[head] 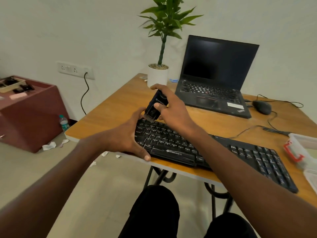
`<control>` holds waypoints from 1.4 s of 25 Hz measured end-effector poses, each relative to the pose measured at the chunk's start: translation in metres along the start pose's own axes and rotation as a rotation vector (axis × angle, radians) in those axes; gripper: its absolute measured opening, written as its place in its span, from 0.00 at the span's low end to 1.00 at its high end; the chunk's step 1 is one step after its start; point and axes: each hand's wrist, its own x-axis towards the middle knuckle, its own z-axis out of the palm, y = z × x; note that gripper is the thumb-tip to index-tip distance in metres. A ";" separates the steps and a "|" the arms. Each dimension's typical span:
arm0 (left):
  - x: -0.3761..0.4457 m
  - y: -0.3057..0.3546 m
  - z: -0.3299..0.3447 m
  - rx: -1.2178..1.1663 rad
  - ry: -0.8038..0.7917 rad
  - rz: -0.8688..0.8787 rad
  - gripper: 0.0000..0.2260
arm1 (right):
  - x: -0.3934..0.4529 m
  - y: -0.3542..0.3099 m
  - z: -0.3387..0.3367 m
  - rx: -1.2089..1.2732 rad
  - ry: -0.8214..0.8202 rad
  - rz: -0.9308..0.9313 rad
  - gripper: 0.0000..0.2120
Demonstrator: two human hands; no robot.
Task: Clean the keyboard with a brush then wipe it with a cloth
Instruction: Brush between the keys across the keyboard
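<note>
A black Zebronics keyboard (pixel 214 152) lies slantwise on the wooden table (pixel 109 115), its left end near the table's front edge. My left hand (pixel 127 136) grips that left end, thumb on the front edge and fingers curled over the far corner. My right hand (pixel 171 107) holds a dark blue brush (pixel 155 107) tilted with its black bristles down, touching the keys at the keyboard's top left corner. No cloth is in view.
A black laptop (pixel 214 83) stands open at the back of the table beside a white plant pot (pixel 157 76). A mouse (pixel 262 107) with cables lies to the right. A clear plastic box (pixel 303 152) sits at the right edge. A maroon cabinet (pixel 32 117) and paper scraps are on the floor, left.
</note>
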 end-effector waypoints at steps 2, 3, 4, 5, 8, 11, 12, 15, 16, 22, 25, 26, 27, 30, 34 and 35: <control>-0.002 -0.003 0.004 -0.022 0.063 0.047 0.69 | 0.008 0.003 0.008 -0.044 -0.050 -0.025 0.24; -0.002 -0.006 0.007 -0.035 0.083 0.065 0.69 | 0.011 0.004 0.010 -0.078 -0.073 -0.045 0.25; -0.002 -0.008 0.008 -0.045 0.094 0.076 0.69 | 0.013 0.003 0.009 -0.113 -0.096 -0.068 0.26; -0.003 -0.009 0.008 -0.053 0.100 0.080 0.69 | 0.017 0.001 0.007 -0.152 -0.125 -0.080 0.27; -0.002 -0.009 0.007 -0.034 0.107 0.062 0.71 | 0.029 -0.005 -0.004 -0.183 -0.229 -0.034 0.26; -0.002 -0.007 0.007 -0.043 0.087 0.046 0.70 | 0.030 -0.005 0.002 -0.116 -0.169 -0.002 0.26; 0.000 -0.008 0.006 -0.047 0.088 0.048 0.70 | 0.029 -0.003 0.004 -0.120 -0.143 -0.019 0.26; 0.000 -0.005 0.005 -0.032 0.086 0.007 0.72 | 0.033 -0.002 0.000 -0.186 -0.185 0.000 0.24; 0.000 -0.005 0.005 -0.025 0.085 -0.008 0.73 | 0.037 -0.002 -0.002 -0.189 -0.185 0.028 0.22; 0.000 -0.004 0.004 -0.025 0.079 -0.028 0.74 | 0.041 0.001 0.008 -0.090 -0.068 0.119 0.17; 0.000 -0.006 0.004 -0.025 0.074 -0.029 0.75 | 0.043 0.002 0.007 -0.146 -0.021 0.132 0.16; 0.000 -0.006 0.003 -0.029 0.071 -0.032 0.75 | 0.043 0.001 0.007 -0.115 -0.015 0.123 0.17; 0.001 -0.007 0.003 -0.034 0.069 -0.035 0.75 | 0.042 0.000 0.009 -0.090 -0.026 0.104 0.17; 0.001 -0.006 0.004 -0.040 0.073 -0.037 0.74 | 0.037 -0.002 0.013 -0.165 -0.068 -0.010 0.16; 0.003 -0.009 0.004 -0.040 0.092 -0.036 0.75 | 0.036 -0.001 0.014 -0.226 -0.056 -0.112 0.15; 0.002 -0.009 0.005 -0.029 0.099 -0.038 0.75 | 0.035 -0.002 0.014 -0.245 -0.078 -0.122 0.15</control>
